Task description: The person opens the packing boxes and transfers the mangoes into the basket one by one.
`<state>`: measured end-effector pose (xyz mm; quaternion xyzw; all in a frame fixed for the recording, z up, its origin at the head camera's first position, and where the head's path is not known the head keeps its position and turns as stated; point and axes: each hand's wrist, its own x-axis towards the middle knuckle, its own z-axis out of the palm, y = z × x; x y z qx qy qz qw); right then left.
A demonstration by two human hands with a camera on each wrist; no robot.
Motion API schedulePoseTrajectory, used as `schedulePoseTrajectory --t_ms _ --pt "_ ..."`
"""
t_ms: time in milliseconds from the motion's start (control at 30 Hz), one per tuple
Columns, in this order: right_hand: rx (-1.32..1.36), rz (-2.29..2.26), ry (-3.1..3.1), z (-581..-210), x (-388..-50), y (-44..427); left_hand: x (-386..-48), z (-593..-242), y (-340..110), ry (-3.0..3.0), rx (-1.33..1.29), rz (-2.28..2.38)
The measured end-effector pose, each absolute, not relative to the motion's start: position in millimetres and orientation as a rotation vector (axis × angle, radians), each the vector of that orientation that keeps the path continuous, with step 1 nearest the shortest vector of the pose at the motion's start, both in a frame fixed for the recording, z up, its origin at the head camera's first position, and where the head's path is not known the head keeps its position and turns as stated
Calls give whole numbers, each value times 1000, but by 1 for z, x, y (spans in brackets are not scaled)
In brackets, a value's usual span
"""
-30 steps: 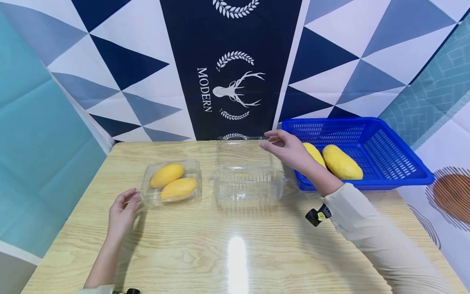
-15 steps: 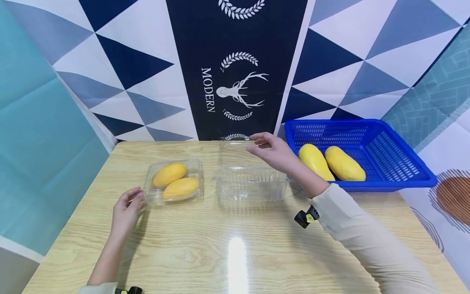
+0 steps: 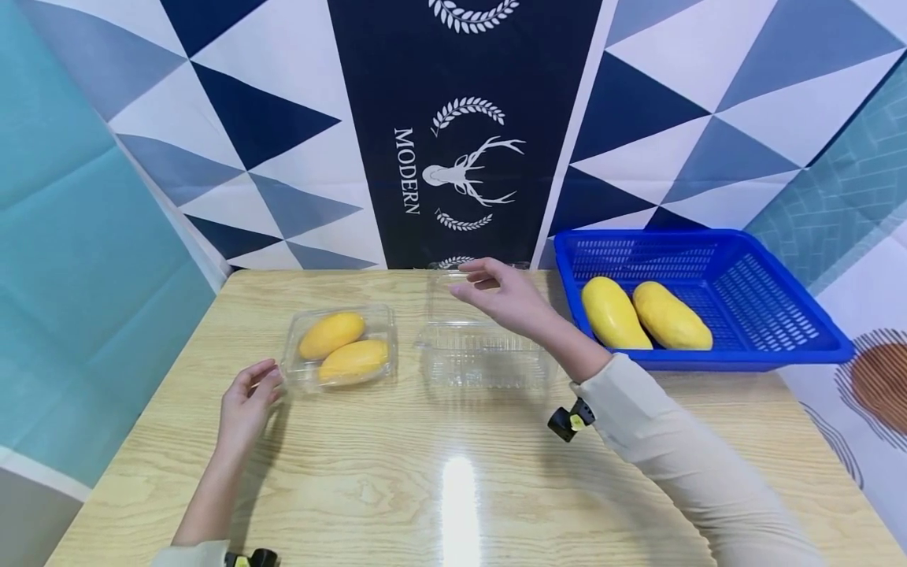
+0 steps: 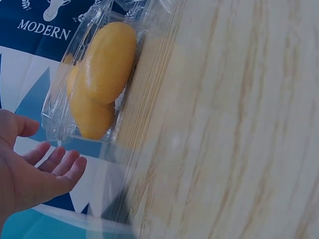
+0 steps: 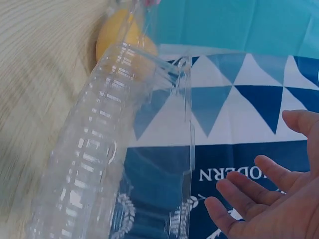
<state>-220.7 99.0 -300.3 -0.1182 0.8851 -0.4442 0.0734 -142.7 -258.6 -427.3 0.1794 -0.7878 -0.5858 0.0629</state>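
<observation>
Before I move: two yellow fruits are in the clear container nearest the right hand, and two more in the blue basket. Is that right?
Not quite: the head view shows two yellow fruits in the clear container nearest the left hand. The other two fruits are in the blue basket, as you say.

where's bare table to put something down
Widest patch: the front middle of the table, between the left arm and right arm, in front of the mango box and open box. Another: beyond the right arm, in front of the blue basket. Crowded: the narrow gap between boxes, and between open box and basket.
</observation>
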Motion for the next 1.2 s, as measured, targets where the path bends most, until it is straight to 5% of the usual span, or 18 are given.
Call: schedulePoseTrajectory --t_ms 1200 --pt "-636 -1379 2496 -304 -207 19 -148 -435 -258 -2364 551 -1805"
